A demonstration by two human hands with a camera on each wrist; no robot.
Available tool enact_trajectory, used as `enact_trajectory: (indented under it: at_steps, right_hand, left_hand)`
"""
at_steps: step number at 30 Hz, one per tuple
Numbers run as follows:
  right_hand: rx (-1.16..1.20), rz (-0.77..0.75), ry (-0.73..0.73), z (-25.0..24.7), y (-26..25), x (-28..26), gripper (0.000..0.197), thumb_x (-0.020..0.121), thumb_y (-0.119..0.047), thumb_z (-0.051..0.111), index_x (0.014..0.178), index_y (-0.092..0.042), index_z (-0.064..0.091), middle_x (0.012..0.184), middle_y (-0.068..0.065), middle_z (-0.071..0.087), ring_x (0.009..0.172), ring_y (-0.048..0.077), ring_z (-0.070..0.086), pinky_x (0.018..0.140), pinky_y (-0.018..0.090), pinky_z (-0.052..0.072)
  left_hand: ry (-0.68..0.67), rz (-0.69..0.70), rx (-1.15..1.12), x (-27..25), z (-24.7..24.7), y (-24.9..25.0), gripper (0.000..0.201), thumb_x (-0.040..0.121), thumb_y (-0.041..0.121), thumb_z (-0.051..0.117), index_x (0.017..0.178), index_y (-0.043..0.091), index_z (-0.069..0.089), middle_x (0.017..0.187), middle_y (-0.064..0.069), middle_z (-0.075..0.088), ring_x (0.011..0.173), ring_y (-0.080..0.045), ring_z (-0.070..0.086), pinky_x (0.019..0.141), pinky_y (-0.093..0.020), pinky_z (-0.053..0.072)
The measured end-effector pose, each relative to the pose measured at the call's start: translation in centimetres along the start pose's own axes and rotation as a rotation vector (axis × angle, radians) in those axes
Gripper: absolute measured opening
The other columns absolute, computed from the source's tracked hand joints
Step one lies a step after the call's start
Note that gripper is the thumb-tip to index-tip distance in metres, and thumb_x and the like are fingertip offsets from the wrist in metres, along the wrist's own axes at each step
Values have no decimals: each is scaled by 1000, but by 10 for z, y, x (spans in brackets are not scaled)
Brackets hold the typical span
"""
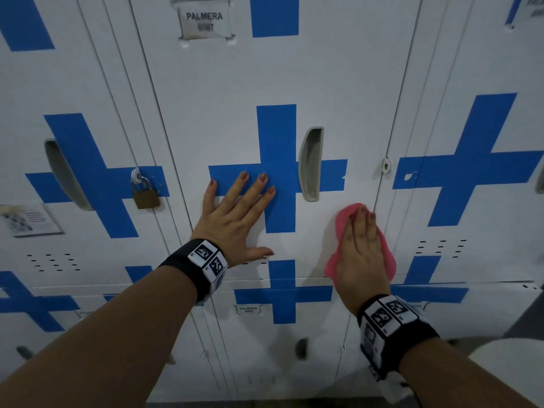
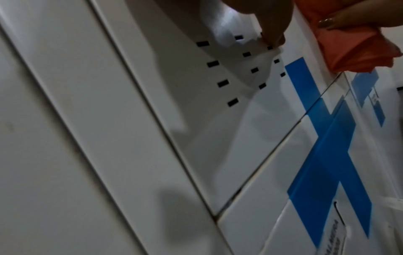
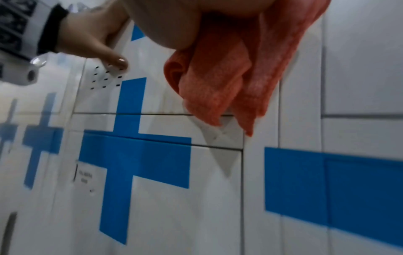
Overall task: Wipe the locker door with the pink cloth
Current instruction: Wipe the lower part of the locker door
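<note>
Pink cloth (image 1: 343, 228) sits flat under my right hand (image 1: 360, 254), whose straight fingers press it to the locker door (image 1: 229, 92) at the lower right, just below the recessed handle (image 1: 310, 163). My left hand (image 1: 235, 219) braces open-palmed to the left on the blue cross (image 1: 276, 169). Most unwiped door, I judge, lies up and left of the cloth, so the right hand leads.
</note>
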State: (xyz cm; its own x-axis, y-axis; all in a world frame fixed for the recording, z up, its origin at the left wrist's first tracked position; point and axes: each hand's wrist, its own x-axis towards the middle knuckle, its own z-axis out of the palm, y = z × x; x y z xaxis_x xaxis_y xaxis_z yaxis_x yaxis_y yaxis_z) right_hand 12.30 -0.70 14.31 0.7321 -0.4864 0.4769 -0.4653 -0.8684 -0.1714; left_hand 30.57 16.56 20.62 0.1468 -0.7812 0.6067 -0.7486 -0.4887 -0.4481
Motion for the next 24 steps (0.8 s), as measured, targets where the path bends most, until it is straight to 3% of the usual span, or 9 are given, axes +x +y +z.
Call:
enact_trajectory:
  at_steps: [2,4,5,8,10,15,18,20,24]
  right_hand:
    - [-25,43,28,4,-6,3,112,78,-14,68,136,-7,-27,146,14,-23,135,31,-17,110,43,-7]
    - [-64,15,96,11,-5,4,126,61,-12,81,143,-3,-14,150,20,-4,138,36,-3,110,50,6]
    - [-79,-24,107,15,-3,3,130,57,-12,83,144,-3,-13,153,19,0,140,36,-5,112,50,7]
    - [-129,-180,118,24,6,0,128,61,-9,77,145,-9,-18,155,9,-11,140,28,-22,109,50,6]
    - [-138,-238,141,29,4,-2,122,62,-4,73,146,-11,-16,155,7,-20,141,25,-23,106,49,6]
    - [-261,-488,158,40,-4,-6,112,47,4,67,147,-9,17,151,10,19,139,25,9,103,49,13]
    - [-332,-632,109,36,10,-2,103,58,1,50,149,-13,6,152,7,20,140,24,12,105,50,15]
    - [-366,-682,79,29,23,2,99,63,-1,48,149,-14,0,152,6,21,140,26,18,105,52,18]
    - [-330,-522,104,21,37,-4,108,63,2,60,149,-14,-3,153,9,15,142,27,11,105,54,20]
  left_hand:
    - [3,-2,0,0,1,0,124,61,83,52,149,22,-11,155,2,-21,143,-23,-17,111,-55,-15]
    - [4,-4,-1,0,1,1,124,61,83,52,149,22,-11,155,2,-21,143,-23,-17,111,-55,-14]
    - [6,-5,-2,0,1,1,125,61,83,52,149,22,-11,155,2,-21,143,-23,-17,111,-56,-13]
    - [6,-7,-4,0,2,1,125,60,83,52,149,22,-10,155,2,-21,143,-23,-17,111,-55,-14]
    - [4,-10,1,0,1,1,125,60,84,52,149,22,-11,155,2,-21,143,-23,-17,111,-55,-15]
    - [3,-9,4,0,2,1,124,61,84,51,149,22,-11,155,2,-21,143,-24,-17,111,-56,-12]
    - [3,-2,1,0,2,0,124,61,84,51,149,22,-11,155,2,-21,143,-24,-17,111,-57,-10]
    - [0,-2,0,0,2,0,125,61,84,52,149,22,-11,155,2,-22,143,-23,-18,110,-57,-11]
    - [-7,-9,1,0,1,1,124,61,84,51,149,22,-11,155,2,-22,143,-23,-19,110,-57,-11]
